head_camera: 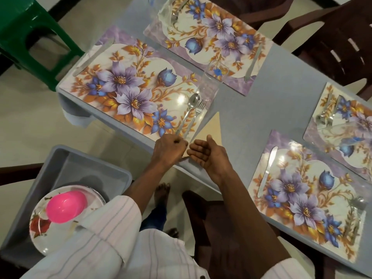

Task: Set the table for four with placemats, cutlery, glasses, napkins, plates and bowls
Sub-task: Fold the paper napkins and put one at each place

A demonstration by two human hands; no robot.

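Napkin [211, 127], a folded triangle, lies at the bench's [251, 109] near edge, just right of spoon [193, 103] and fork [201, 107]; we see left hand [170, 148] pinching its corner, right hand [209, 156] spread beside it.

readable text: none | labels, brands, numbers, signs: none legible on any surface in view

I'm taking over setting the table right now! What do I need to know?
Left hand: fingers curled at the napkin corner; I cannot tell if it grips.
Right hand: open, palm up, at the napkin's near edge.
Done: four placemats laid, cutlery on each, a glass by the near-left one.
Left: only one napkin shows; plates and pink bowl sit in the grey tub.
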